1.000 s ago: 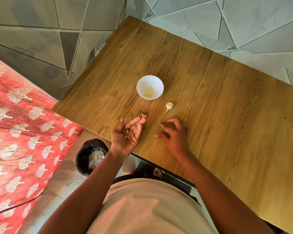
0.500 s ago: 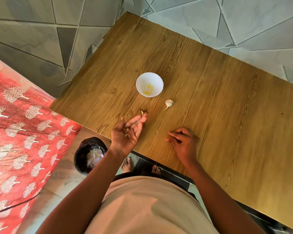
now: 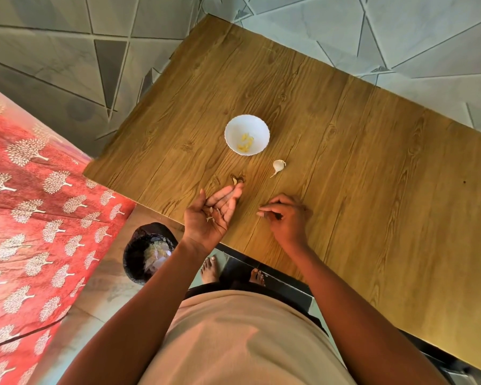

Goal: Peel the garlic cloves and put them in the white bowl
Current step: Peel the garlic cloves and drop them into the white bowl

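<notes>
The white bowl [image 3: 228, 134] stands on the wooden table [image 3: 372, 190] and holds several peeled yellowish cloves [image 3: 245, 141]. An unpeeled garlic clove [image 3: 278, 165] lies just right of and nearer than the bowl. My left hand [image 3: 211, 215] is palm up over the table's near edge, fingers straight, with small peel scraps [image 3: 212, 213] lying in it. A peel scrap [image 3: 235, 180] lies on the table at its fingertips. My right hand [image 3: 288, 220] hovers beside it with curled fingers, thumb and forefinger pinched on what looks like a tiny peel scrap.
A black bin [image 3: 135, 257] with pale peels inside stands on the floor below the table's near left corner. A red patterned cloth [image 3: 39, 218] covers the left side. My bare feet [image 3: 210, 269] are under the table edge.
My right hand drew its spread fingers together into a pinch, lifted off the table and shifted toward my left palm. The left hand stayed palm up.
</notes>
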`<action>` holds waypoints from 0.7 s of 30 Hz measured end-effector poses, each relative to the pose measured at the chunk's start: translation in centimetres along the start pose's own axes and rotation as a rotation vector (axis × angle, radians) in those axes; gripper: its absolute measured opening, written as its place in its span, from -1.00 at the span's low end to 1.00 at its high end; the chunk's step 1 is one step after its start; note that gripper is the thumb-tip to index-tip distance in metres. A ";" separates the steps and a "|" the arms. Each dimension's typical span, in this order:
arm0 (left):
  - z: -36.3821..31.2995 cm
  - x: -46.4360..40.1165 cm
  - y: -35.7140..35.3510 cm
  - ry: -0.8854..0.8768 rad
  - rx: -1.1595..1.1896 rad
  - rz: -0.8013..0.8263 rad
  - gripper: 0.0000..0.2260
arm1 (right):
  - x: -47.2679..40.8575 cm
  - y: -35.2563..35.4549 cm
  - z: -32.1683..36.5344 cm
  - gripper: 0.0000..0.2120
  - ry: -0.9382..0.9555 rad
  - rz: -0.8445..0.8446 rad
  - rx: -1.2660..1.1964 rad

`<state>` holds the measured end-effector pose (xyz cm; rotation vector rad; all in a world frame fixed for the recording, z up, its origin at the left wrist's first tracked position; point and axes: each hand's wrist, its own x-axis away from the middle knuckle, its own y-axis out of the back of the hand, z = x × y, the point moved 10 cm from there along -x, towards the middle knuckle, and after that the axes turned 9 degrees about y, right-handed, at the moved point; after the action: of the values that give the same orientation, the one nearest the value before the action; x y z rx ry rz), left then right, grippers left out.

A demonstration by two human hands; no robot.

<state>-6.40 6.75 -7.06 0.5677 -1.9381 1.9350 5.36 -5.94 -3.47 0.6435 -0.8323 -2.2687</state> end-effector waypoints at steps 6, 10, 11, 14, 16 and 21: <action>-0.1 0.1 0.1 -0.001 -0.001 -0.013 -0.37 | 0.5 -0.8 1.1 -0.78 0.016 0.000 0.046; -0.5 0.4 0.1 -0.022 0.021 -0.010 -0.39 | 0.3 -1.5 0.3 -0.77 -0.068 0.016 0.035; -0.7 0.6 0.1 -0.029 0.030 -0.004 -0.39 | 0.4 -1.7 0.1 -0.78 -0.090 0.013 0.007; -0.9 0.9 0.4 -0.027 0.028 -0.004 -0.40 | 0.8 -1.9 0.6 -0.81 -0.122 -0.005 -0.064; -0.8 1.1 0.5 -0.025 0.019 -0.008 -0.40 | 0.8 -2.1 1.1 -0.84 -0.132 -0.024 -0.068; -1.0 1.2 0.7 -0.023 0.022 -0.010 -0.40 | 0.6 -2.0 2.9 -0.87 0.012 -0.011 0.063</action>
<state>-7.85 7.71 -6.99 0.6064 -1.9264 1.9545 2.38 -4.00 -3.04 0.6912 -0.8994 -2.2538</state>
